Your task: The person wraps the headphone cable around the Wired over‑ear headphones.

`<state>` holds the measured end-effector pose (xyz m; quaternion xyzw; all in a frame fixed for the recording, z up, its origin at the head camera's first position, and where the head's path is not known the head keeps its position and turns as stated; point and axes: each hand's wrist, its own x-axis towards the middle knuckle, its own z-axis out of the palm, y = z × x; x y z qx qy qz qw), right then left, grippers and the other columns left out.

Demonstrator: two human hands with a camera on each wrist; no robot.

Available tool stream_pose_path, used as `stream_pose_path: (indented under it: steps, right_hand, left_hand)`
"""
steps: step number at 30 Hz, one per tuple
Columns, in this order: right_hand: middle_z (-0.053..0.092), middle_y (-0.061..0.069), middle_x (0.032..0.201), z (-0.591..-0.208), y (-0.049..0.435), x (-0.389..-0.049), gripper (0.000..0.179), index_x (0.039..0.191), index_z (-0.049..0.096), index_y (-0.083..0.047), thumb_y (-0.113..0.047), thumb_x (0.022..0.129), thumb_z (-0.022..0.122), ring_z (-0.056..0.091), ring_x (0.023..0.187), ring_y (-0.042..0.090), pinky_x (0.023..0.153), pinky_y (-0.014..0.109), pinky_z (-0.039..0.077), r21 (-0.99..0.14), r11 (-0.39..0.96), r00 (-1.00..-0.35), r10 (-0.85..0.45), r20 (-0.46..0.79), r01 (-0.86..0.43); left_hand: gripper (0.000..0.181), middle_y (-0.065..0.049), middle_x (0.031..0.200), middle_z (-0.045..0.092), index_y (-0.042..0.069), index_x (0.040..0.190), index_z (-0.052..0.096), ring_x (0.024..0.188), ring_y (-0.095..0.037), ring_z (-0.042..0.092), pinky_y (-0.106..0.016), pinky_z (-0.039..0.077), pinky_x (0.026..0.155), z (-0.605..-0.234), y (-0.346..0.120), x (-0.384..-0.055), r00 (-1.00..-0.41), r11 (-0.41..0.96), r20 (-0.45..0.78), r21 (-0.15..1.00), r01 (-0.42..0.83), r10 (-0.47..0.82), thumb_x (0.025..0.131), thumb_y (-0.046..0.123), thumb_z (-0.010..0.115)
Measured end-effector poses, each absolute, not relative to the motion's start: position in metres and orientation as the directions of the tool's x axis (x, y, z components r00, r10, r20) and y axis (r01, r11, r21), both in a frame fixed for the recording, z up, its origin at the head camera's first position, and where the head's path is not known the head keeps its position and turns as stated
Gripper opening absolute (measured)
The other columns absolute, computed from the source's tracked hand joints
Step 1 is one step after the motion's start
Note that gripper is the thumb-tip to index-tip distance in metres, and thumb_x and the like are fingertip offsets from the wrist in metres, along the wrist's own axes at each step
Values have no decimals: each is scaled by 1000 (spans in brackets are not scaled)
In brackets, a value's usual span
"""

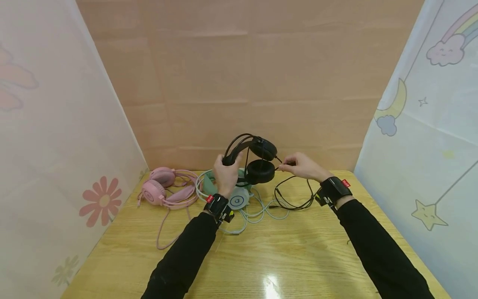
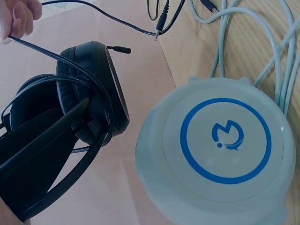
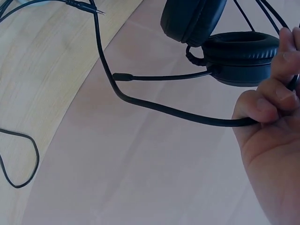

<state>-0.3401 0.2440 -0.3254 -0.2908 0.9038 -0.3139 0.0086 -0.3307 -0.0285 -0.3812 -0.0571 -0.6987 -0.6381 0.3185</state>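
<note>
A black headset [image 1: 260, 171] is held above the table by my left hand [image 1: 226, 176], whose fingers grip its headband at the left. Its two padded ear cups hang to the right, one above the other in the head view. A short microphone boom [image 3: 168, 77] sticks out from one cup in the right wrist view. My right hand [image 1: 304, 166] pinches the black cable [image 3: 187, 115] just right of the cups. The rest of that cable loops down to the tabletop, and its metal plug [image 2: 157, 33] shows in the left wrist view.
Pale green headphones [image 1: 239, 198] with a round white-and-blue logo lie beneath my left hand, their pale cable [image 1: 257, 216] coiled beside them. Pink headphones [image 1: 154, 192] lie at the table's left rear. A brown paper wall [image 1: 246, 83] stands behind, with patterned white sheets on both sides.
</note>
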Motion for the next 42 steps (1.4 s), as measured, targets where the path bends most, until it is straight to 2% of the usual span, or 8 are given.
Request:
stream_pose_path:
  steps: [5, 10, 14, 21, 24, 29, 36, 42]
  right_hand:
    - [67, 7, 91, -319, 246, -338, 20, 96, 72, -12, -26, 100, 59, 44, 65, 12, 64, 30, 36, -589, 635, -844, -511, 166, -500]
    - [68, 8, 100, -312, 250, -335, 18, 103, 70, -9, -22, 100, 58, 58, 84, 20, 75, 34, 44, -598, 635, -854, -489, 179, -489]
    - [68, 10, 103, -312, 252, -336, 18, 107, 69, -7, -20, 100, 57, 61, 91, 23, 78, 36, 47, -597, 637, -855, -486, 181, -488]
    - [69, 10, 101, -308, 248, -337, 22, 110, 69, -2, -19, 99, 60, 57, 82, 22, 72, 33, 43, -610, 619, -856, -468, 219, -494]
    - [69, 15, 101, -306, 245, -339, 23, 109, 69, -1, -20, 99, 60, 54, 79, 24, 69, 31, 41, -614, 604, -849, -471, 239, -508]
    - [68, 19, 105, -308, 243, -342, 23, 110, 70, -3, -20, 99, 59, 53, 81, 23, 70, 29, 41, -604, 613, -852, -457, 254, -509]
    - [68, 16, 108, -307, 245, -343, 25, 114, 70, -6, -24, 99, 60, 59, 89, 28, 76, 35, 46, -584, 632, -855, -450, 259, -509]
    - [67, 13, 109, -306, 245, -344, 25, 116, 69, -5, -22, 100, 59, 60, 91, 27, 79, 38, 47, -566, 632, -845, -455, 280, -528]
  left_hand:
    - [50, -1, 59, 37, 9, 83, 47, 48, -17, 35, -28, 28, 50, -380, -25, -330, -782, 220, 542, 840, 496, -309, 84, 53, 72]
    - [47, 1, 57, 38, 9, 82, 47, 46, -15, 37, -26, 29, 47, -384, -21, -332, -782, 265, 556, 828, 494, -282, 85, 47, 74]
    - [45, 1, 57, 37, 9, 80, 45, 45, -16, 37, -26, 29, 46, -387, -20, -332, -782, 274, 556, 828, 489, -284, 84, 41, 76]
    - [44, 0, 56, 41, 7, 82, 48, 44, -13, 40, -24, 31, 44, -385, -17, -329, -760, 340, 618, 771, 538, -199, 85, 41, 76]
    - [45, -1, 56, 44, 7, 83, 49, 43, -11, 42, -23, 32, 42, -385, -15, -327, -746, 379, 644, 742, 553, -170, 84, 42, 77]
    - [46, -1, 56, 43, 8, 82, 47, 42, -11, 41, -23, 31, 42, -388, -14, -327, -743, 389, 653, 729, 563, -148, 84, 43, 77]
    - [45, 0, 56, 37, 9, 77, 43, 47, -16, 39, -25, 29, 48, -388, -17, -326, -761, 316, 628, 764, 562, -163, 82, 35, 80]
    - [48, -2, 60, 37, 9, 79, 44, 49, -18, 38, -25, 29, 49, -386, -20, -326, -761, 327, 638, 748, 577, -116, 84, 46, 75]
